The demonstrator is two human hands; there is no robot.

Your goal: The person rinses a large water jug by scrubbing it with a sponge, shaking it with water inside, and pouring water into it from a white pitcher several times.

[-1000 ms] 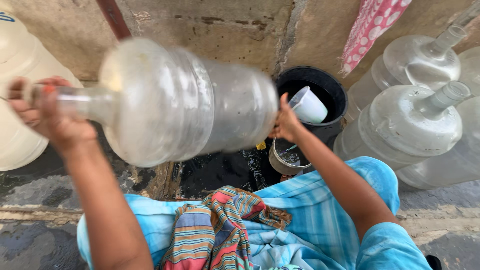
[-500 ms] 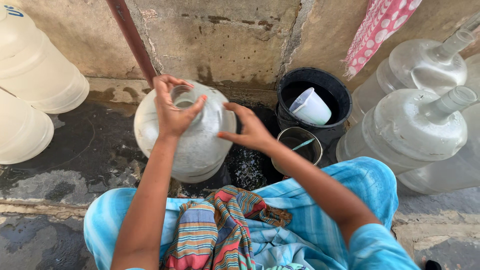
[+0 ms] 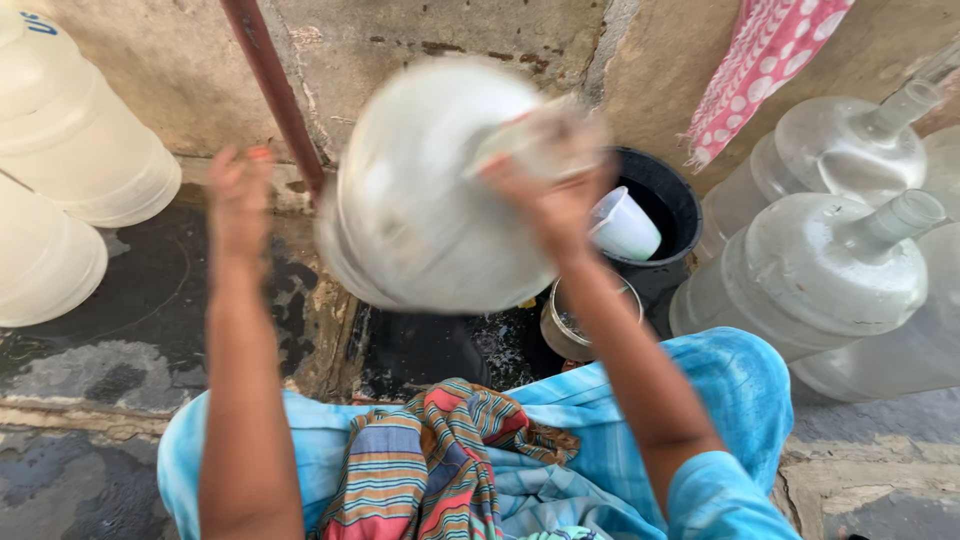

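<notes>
Both arms raised in front of the body, all motion-blurred. Right hand (image 3: 545, 190) grips the neck end of a large clear plastic water jug (image 3: 430, 190), held up in the air, tilted, above the wet floor. Left hand (image 3: 238, 185) is up beside the jug's base, fingers spread; contact unclear. Black plastic bucket (image 3: 665, 195) with a white cup (image 3: 622, 225) sits just right of the jug.
</notes>
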